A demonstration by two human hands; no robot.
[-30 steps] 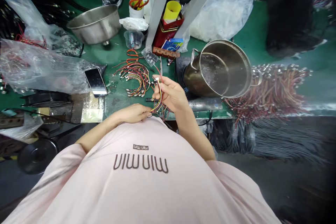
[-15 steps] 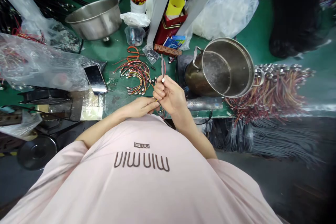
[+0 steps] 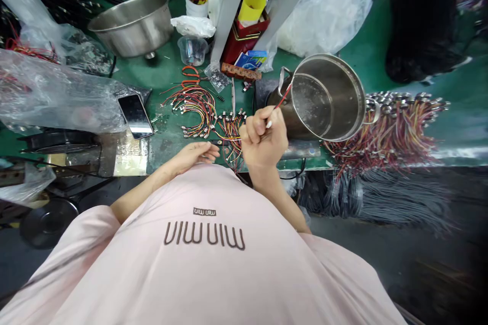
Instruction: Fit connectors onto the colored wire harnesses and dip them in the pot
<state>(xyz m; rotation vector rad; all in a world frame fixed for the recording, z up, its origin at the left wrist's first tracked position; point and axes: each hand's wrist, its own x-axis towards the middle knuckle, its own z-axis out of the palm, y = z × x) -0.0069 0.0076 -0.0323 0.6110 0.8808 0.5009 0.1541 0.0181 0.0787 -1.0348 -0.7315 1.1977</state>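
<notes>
Along the front of the green worktop [image 3: 148, 76], the right hand [image 3: 264, 136] is clamped on a slender red strand [image 3: 283, 96], perhaps a wire, which slants toward the tall stainless-steel pot [image 3: 296, 127]. A small white tip [image 3: 269, 124] shows at its fingers. The left hand [image 3: 199, 154] rests with fingers loosely parted, near the red, yellow and black wires [image 3: 231, 124] with metal ends, which lie on the worktop just beside the right hand.

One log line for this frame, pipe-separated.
left hand: open, nothing visible in it | right hand: closed on red wire, white connector showing | wire pile: between hands
</notes>
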